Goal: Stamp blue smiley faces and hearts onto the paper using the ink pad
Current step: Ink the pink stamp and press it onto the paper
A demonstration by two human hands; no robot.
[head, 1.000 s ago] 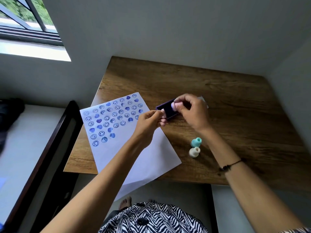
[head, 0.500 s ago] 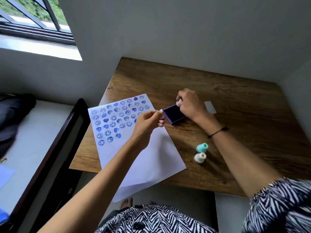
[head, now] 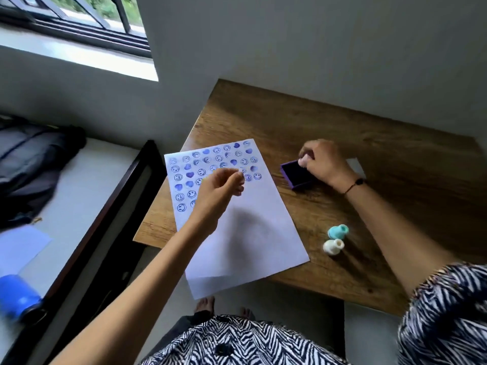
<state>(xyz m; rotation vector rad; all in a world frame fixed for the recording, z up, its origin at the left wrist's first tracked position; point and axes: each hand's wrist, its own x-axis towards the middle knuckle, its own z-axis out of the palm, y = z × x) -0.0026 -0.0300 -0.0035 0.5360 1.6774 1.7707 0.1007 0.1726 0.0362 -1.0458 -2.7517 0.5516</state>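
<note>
A white paper [head: 253,233] lies on the wooden table [head: 369,133], its upper part filled with rows of blue smiley faces and hearts. My left hand [head: 220,189] hovers over those rows, fingers pinched on a small stamp that is mostly hidden. To the right stands the open purple ink pad [head: 296,173]. My right hand [head: 325,162] holds a pink stamp [head: 303,161] at the pad's far edge. Whether it touches the ink I cannot tell.
A teal stamp [head: 338,231] and a white stamp [head: 333,246] lie on the table near its front edge. A white lid [head: 357,165] lies behind my right wrist. Left of the table are a bed with a dark bag [head: 34,164] and a blue object [head: 15,296].
My left hand moved left from the ink pad to over the stamped rows of the paper. My right hand stayed at the pad. The camera view shifted left.
</note>
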